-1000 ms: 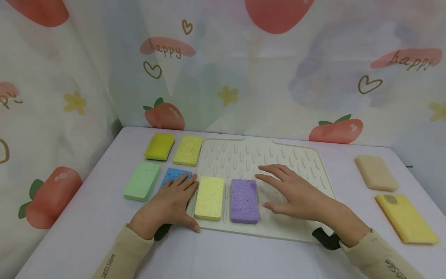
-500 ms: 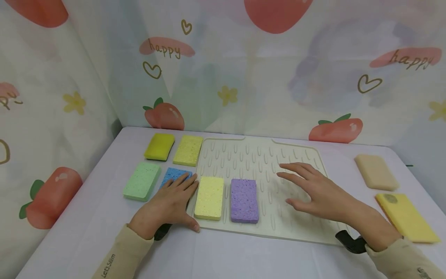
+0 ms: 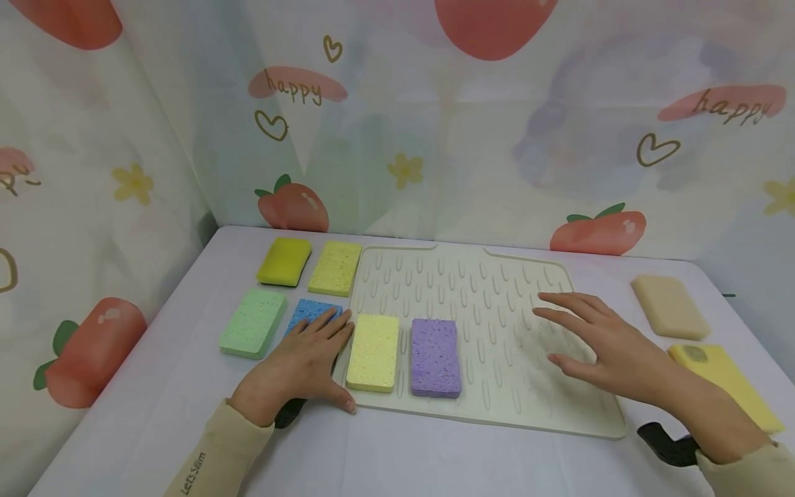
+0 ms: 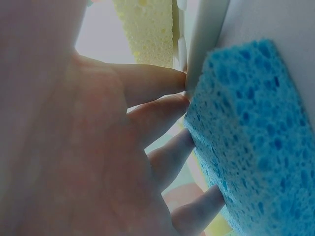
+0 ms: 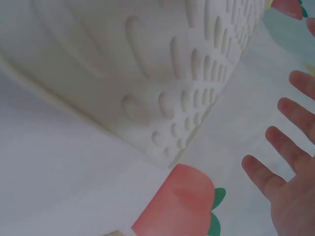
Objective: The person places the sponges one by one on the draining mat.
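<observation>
My left hand, fingers fairly straight, lies over a blue sponge, partly hiding it. In the left wrist view, fingertips are right at the side of that blue sponge and at the mat's edge. A pale yellow sponge and a purple sponge lie side by side on the cream ridged mat. Spread and holding nothing, my right hand is above the mat's right side. The right wrist view shows its fingers apart, beyond the mat.
Left of the mat lie a green sponge, a bright yellow dark-backed sponge and a speckled yellow sponge. At the right are a beige block and a flat yellow piece, partly behind my right forearm. A printed curtain backs the table.
My right hand has moved rightward, away from the purple sponge and across the mat, its fingers still spread. My left hand and the sponges have stayed in place.
</observation>
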`<state>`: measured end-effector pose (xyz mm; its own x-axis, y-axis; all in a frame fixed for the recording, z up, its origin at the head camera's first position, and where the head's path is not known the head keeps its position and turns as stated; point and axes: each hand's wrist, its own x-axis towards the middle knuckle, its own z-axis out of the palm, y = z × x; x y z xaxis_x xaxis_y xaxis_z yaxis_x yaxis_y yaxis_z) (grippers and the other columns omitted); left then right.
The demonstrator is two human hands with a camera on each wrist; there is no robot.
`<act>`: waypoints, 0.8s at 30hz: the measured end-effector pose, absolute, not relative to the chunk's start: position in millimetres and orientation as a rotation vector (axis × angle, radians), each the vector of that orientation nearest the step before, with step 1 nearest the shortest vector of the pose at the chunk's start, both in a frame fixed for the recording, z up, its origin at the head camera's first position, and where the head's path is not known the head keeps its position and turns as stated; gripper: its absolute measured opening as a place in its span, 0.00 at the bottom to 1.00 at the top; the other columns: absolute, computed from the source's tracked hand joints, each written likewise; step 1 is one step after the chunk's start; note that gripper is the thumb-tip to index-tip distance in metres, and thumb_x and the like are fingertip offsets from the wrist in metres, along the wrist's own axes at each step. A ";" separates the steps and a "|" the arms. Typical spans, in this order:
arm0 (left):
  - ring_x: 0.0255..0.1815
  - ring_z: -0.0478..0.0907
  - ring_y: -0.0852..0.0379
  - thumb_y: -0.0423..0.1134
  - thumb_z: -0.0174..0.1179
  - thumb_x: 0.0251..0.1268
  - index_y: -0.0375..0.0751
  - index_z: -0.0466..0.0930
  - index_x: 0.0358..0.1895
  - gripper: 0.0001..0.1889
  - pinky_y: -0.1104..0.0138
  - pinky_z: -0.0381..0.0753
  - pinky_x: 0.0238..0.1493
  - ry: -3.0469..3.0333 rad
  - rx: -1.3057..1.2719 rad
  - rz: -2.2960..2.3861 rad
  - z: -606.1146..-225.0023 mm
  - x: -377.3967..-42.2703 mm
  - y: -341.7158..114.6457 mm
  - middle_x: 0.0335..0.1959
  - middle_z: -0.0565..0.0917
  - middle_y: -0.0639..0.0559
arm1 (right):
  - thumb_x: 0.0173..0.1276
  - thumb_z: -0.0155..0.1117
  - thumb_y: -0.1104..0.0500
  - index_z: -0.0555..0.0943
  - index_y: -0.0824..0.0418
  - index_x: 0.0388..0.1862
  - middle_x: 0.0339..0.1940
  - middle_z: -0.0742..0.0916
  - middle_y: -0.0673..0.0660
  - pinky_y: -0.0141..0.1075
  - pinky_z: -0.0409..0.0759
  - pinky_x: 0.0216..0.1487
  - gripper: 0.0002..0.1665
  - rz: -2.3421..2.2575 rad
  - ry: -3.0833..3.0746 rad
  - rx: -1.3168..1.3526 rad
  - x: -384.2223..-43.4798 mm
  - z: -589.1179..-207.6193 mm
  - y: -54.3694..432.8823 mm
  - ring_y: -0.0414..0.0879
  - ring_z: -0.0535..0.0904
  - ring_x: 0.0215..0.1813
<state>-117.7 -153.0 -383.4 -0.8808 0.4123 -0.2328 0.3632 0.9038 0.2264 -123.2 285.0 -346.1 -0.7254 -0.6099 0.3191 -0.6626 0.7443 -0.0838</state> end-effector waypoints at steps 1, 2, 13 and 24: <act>0.83 0.45 0.43 0.74 0.74 0.32 0.41 0.56 0.78 0.68 0.39 0.50 0.77 2.790 0.579 0.257 -383.3 -117.8 -152.9 0.81 0.53 0.48 | 0.50 0.80 0.56 0.75 0.46 0.67 0.70 0.75 0.51 0.27 0.59 0.62 0.43 0.279 -2.677 0.989 -122.5 -346.9 288.9 0.48 0.68 0.67; 0.83 0.45 0.43 0.74 0.74 0.32 0.41 0.56 0.78 0.68 0.39 0.50 0.77 2.788 0.579 0.259 -383.1 -117.9 -152.8 0.81 0.53 0.48 | 0.49 0.80 0.56 0.75 0.46 0.67 0.70 0.75 0.51 0.25 0.57 0.63 0.44 0.286 -2.678 0.981 -122.1 -347.8 292.8 0.49 0.68 0.67; 0.83 0.45 0.43 0.74 0.73 0.32 0.41 0.56 0.78 0.68 0.39 0.50 0.77 2.787 0.579 0.274 -382.5 -117.6 -154.6 0.82 0.53 0.48 | 0.47 0.81 0.57 0.76 0.50 0.65 0.67 0.76 0.56 0.13 0.39 0.68 0.43 0.298 -2.699 0.914 -118.8 -358.0 330.9 0.55 0.67 0.64; 0.83 0.44 0.43 0.74 0.73 0.32 0.42 0.55 0.79 0.68 0.40 0.49 0.77 2.781 0.584 0.260 -383.2 -118.3 -153.8 0.82 0.52 0.49 | 0.48 0.80 0.59 0.76 0.53 0.65 0.68 0.74 0.57 0.33 0.52 0.74 0.42 0.325 -2.768 0.740 -109.9 -370.8 367.3 0.60 0.63 0.66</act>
